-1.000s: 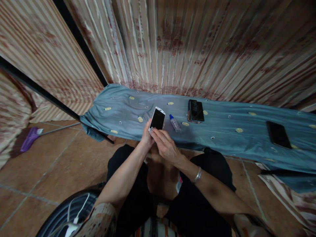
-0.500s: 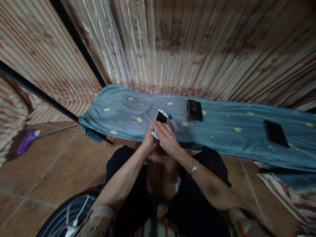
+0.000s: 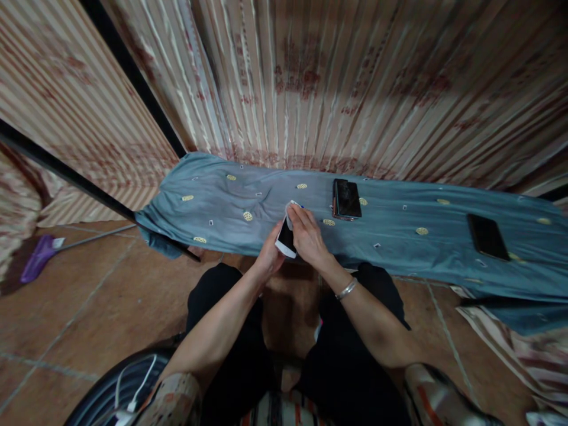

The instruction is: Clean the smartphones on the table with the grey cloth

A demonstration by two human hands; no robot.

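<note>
My left hand [image 3: 268, 253] is closed around a white smartphone [image 3: 287, 236] with a dark screen, gripping it along its left side and lower end. Over the phone's upper part lies my right hand [image 3: 307, 236], fingers bent and pressed together on a small pale cloth [image 3: 290, 221] against the screen. Most of the cloth is hidden under those fingers. Behind the right hand, only a bit of the blue cap [image 3: 302, 206] of a small clear bottle shows.
A blue-grey cloth with yellow prints covers the long bench [image 3: 222, 201]. On it lie a stack of dark phones [image 3: 347, 199] and another black phone [image 3: 488, 236]. A purple broom [image 3: 39, 258] rests on the floor at left. A black round stool [image 3: 115, 378] carries a white cable.
My right hand has slid up toward the phone's far end, uncovering its lower screen and now hiding most of the bottle. The left hand keeps its grip. The view has shifted slightly.
</note>
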